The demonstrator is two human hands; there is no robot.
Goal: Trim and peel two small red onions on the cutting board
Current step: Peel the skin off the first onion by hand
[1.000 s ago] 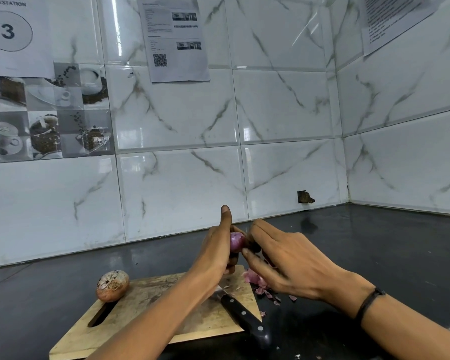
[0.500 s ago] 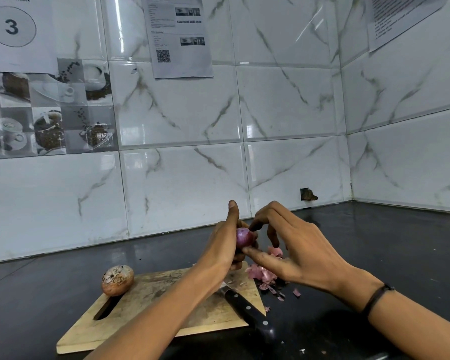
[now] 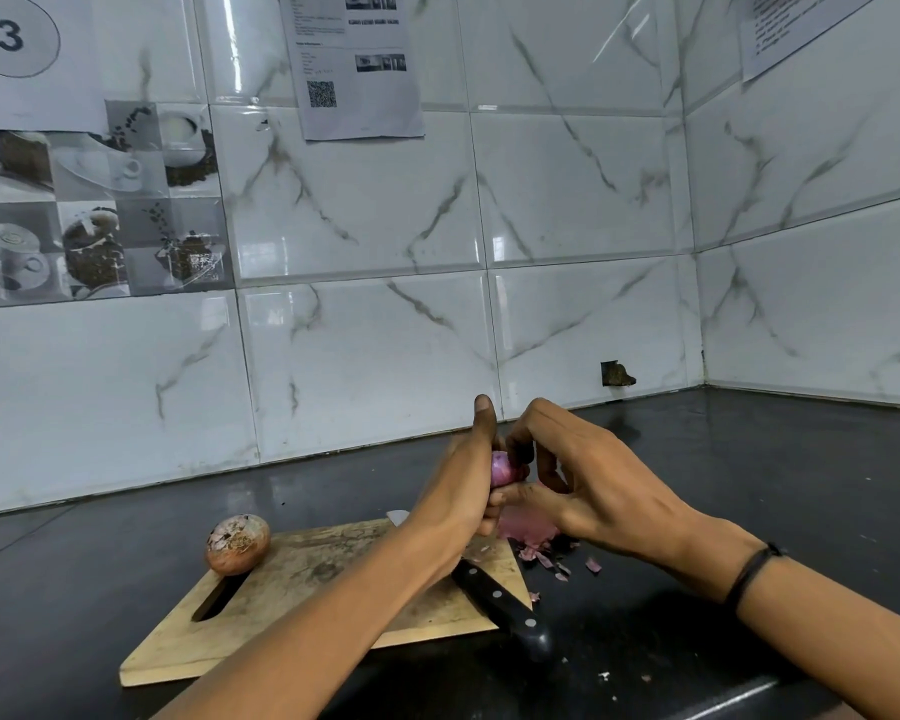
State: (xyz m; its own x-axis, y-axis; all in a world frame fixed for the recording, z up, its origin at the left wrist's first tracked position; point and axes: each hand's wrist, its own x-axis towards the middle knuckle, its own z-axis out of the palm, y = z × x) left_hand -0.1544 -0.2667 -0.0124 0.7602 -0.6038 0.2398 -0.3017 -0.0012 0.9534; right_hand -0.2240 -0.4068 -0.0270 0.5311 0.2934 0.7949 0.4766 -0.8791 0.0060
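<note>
A small purple-red onion (image 3: 501, 468), partly peeled, is held in the air above the right end of the wooden cutting board (image 3: 302, 605). My left hand (image 3: 461, 485) grips it from the left, thumb pointing up. My right hand (image 3: 588, 480) pinches at it from the right with thumb and curled fingers. A second onion (image 3: 237, 544), still in its dry brown skin, sits on the board's far left corner. A black-handled knife (image 3: 500, 600) lies across the board's right end, its blade mostly hidden under my left arm.
Pink onion skins (image 3: 533, 537) lie in a pile on the black counter (image 3: 749, 485) just right of the board, with smaller scraps scattered nearer me. Tiled walls close the counter at the back and right. The board has a slot handle (image 3: 214, 600) at its left.
Both hands stay on the small onion above the board; my right fingers have shifted round it, from over its top to curled beside it. The camera has tilted slightly.
</note>
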